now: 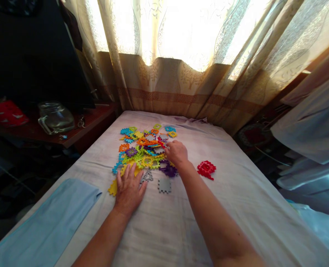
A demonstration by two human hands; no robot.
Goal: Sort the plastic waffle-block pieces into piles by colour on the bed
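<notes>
A heap of toothed plastic building pieces (147, 161) in many colours lies on the sheet-covered surface. My left hand (128, 189) rests flat at the heap's near left edge, fingers spread over yellow pieces. At the heap's right side, my right hand (177, 152) has its fingers drawn together at a red piece (161, 143); its fingertips are partly hidden. A grey triangular piece (147, 176) lies just right of my left hand, with a grey square piece (164, 185) beside it. Apart from the heap, several red pieces (207, 169) sit together to the right of my right forearm.
A folded light blue cloth (50, 218) lies at the left edge of the white sheet (164, 230). Farther left, a glass jar (55, 116) and a red patterned item (7, 113) stand on a dark wooden table (97, 115). Curtains (175, 81) hang behind.
</notes>
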